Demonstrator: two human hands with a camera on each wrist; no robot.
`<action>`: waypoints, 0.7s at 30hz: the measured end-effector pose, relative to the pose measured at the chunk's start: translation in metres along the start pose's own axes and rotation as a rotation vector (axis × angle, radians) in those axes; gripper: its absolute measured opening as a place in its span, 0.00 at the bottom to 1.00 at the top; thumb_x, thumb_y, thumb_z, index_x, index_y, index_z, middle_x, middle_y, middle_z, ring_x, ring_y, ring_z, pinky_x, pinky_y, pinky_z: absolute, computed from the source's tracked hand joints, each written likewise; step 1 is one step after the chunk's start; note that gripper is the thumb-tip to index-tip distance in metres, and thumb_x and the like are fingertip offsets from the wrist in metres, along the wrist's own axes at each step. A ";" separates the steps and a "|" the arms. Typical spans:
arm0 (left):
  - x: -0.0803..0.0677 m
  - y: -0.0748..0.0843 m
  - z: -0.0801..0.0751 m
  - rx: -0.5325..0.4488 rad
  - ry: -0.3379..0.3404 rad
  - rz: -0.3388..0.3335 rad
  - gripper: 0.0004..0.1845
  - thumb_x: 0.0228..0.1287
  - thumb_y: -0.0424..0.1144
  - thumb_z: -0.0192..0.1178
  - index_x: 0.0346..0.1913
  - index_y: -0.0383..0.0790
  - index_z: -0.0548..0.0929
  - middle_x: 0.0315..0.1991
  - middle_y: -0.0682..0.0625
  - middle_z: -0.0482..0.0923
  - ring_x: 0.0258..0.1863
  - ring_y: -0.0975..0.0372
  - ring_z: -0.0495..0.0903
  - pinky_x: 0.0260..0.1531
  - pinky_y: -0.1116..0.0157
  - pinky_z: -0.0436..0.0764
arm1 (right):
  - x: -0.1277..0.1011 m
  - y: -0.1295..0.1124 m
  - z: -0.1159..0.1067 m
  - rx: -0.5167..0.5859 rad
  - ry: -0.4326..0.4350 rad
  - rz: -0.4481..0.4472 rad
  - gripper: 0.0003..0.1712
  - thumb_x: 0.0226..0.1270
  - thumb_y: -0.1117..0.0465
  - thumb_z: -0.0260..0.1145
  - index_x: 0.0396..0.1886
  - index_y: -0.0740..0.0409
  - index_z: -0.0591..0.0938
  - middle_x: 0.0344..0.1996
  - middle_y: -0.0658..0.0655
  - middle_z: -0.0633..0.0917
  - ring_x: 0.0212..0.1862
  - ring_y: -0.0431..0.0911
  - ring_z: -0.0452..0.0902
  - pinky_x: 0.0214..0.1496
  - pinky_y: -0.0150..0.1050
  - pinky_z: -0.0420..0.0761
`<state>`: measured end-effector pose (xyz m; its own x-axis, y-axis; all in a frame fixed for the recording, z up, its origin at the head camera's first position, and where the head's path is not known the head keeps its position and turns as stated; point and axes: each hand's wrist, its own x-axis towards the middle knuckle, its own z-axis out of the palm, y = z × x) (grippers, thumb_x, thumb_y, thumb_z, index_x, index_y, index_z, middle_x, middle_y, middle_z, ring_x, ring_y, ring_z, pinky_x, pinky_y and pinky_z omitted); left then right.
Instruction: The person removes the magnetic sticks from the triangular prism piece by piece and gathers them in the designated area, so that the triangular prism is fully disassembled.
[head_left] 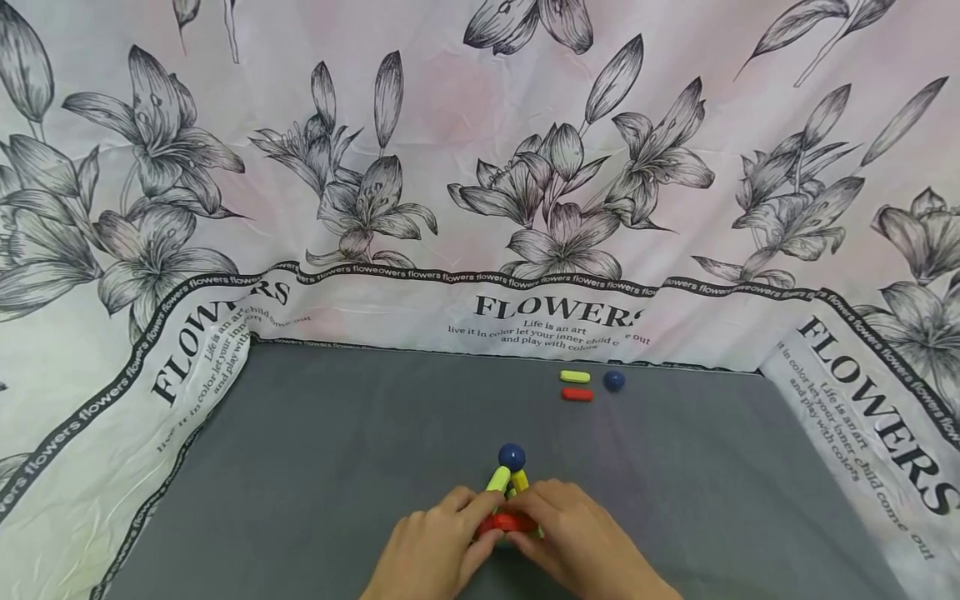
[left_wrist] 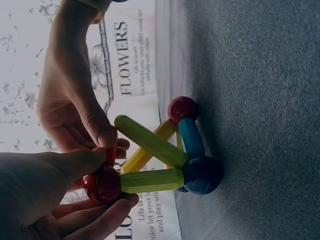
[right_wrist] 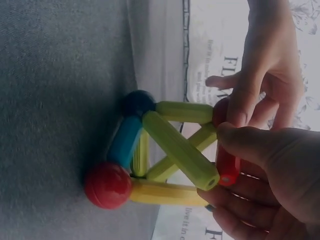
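A small frame of magnetic sticks and balls stands on the grey mat (head_left: 315,467) near its front edge. A blue ball (head_left: 512,456) tops it in the head view, above two yellow-green sticks (head_left: 497,479). My left hand (head_left: 474,523) pinches a red ball (left_wrist: 105,184) at one corner of the frame. My right hand (head_left: 534,515) pinches a red stick (right_wrist: 227,167) next to that ball. The frame's far side has a blue stick (right_wrist: 125,141), a second red ball (right_wrist: 107,185) and a yellow stick (right_wrist: 165,192) resting on the mat.
Loose pieces lie at the back right of the mat: a yellow-green stick (head_left: 574,377), a red stick (head_left: 577,394) and a blue ball (head_left: 613,381). A flower-printed cloth (head_left: 480,167) rises behind and on both sides of the mat.
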<state>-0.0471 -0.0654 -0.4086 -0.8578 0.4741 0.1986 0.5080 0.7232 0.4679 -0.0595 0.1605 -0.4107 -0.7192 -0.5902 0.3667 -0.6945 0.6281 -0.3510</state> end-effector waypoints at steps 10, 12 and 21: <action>0.000 -0.001 -0.004 -0.045 -0.028 -0.021 0.24 0.68 0.58 0.68 0.61 0.52 0.81 0.38 0.56 0.82 0.22 0.75 0.70 0.21 0.72 0.73 | 0.004 -0.003 0.008 0.010 -0.032 -0.035 0.13 0.68 0.52 0.78 0.48 0.49 0.87 0.40 0.39 0.83 0.40 0.33 0.75 0.44 0.32 0.80; 0.000 -0.002 -0.005 -0.065 -0.031 -0.018 0.25 0.66 0.57 0.69 0.61 0.52 0.80 0.39 0.56 0.83 0.22 0.75 0.71 0.21 0.72 0.74 | 0.004 -0.004 0.009 -0.001 -0.037 -0.027 0.12 0.68 0.54 0.78 0.47 0.49 0.87 0.39 0.38 0.83 0.39 0.33 0.75 0.44 0.33 0.80; 0.002 -0.004 -0.010 -0.110 -0.057 -0.021 0.25 0.65 0.56 0.69 0.61 0.52 0.79 0.37 0.58 0.79 0.22 0.73 0.67 0.22 0.71 0.72 | 0.008 -0.010 0.009 -0.077 -0.011 -0.043 0.12 0.66 0.55 0.80 0.44 0.47 0.86 0.37 0.38 0.81 0.38 0.33 0.74 0.43 0.33 0.79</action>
<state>-0.0515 -0.0730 -0.4016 -0.8608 0.4894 0.1398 0.4754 0.6751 0.5641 -0.0586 0.1453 -0.4122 -0.6889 -0.6231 0.3704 -0.7215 0.6388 -0.2672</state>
